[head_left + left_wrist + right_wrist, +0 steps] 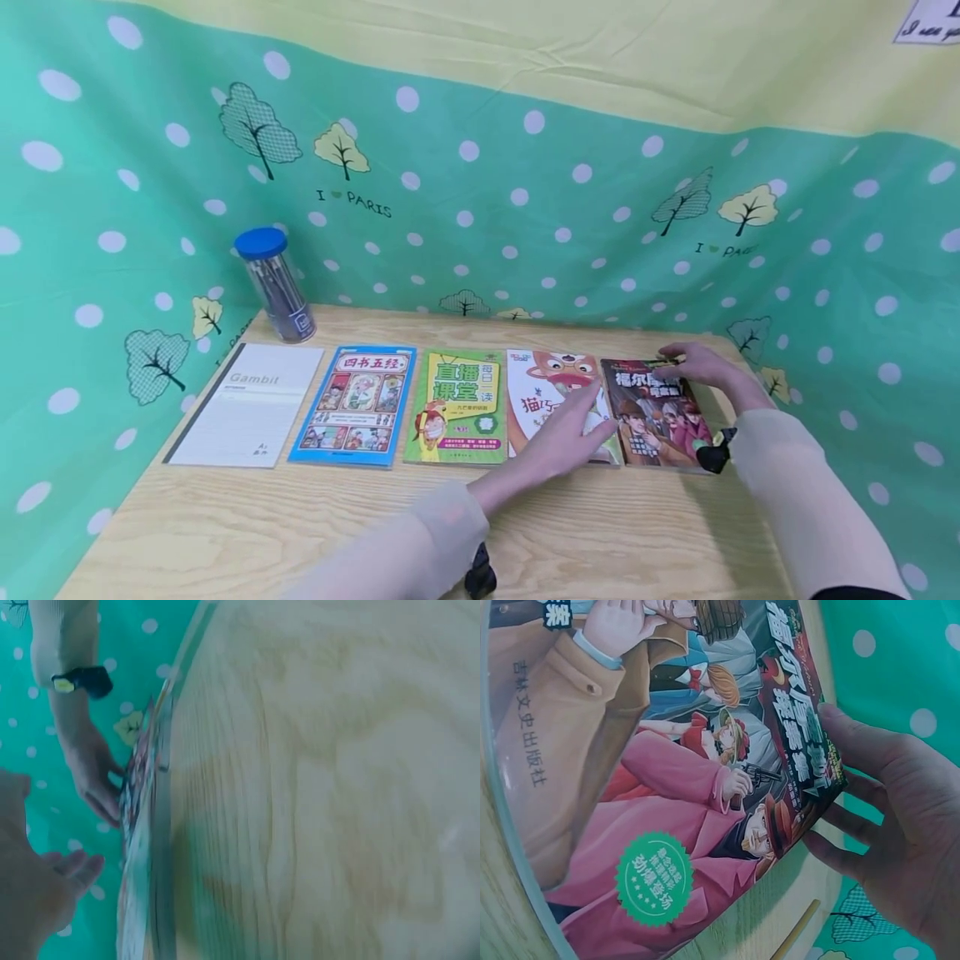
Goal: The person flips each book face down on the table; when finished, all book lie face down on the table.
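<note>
At the right end of a row of books lies a dark comic-style book (656, 417) with people in coats on its cover. My right hand (701, 364) pinches its upper right corner. In the right wrist view, the thumb (847, 731) lies at the book's top edge and the fingers are at and under the corner. My left hand (566, 433) reaches over the white picture book (528, 383) with an orange animal on its cover. Its fingers are extended and hold nothing; whether they touch the cover I cannot tell. The left hand and forearm hide part of that book.
Left of the white book lie a green book (457, 408), a blue-bordered book (352, 408) and a white Gambit notebook (243, 408). A clear pen jar (281, 292) with a blue lid stands behind the notebook. Green dotted cloth (465, 217) encloses the wooden table (225, 533).
</note>
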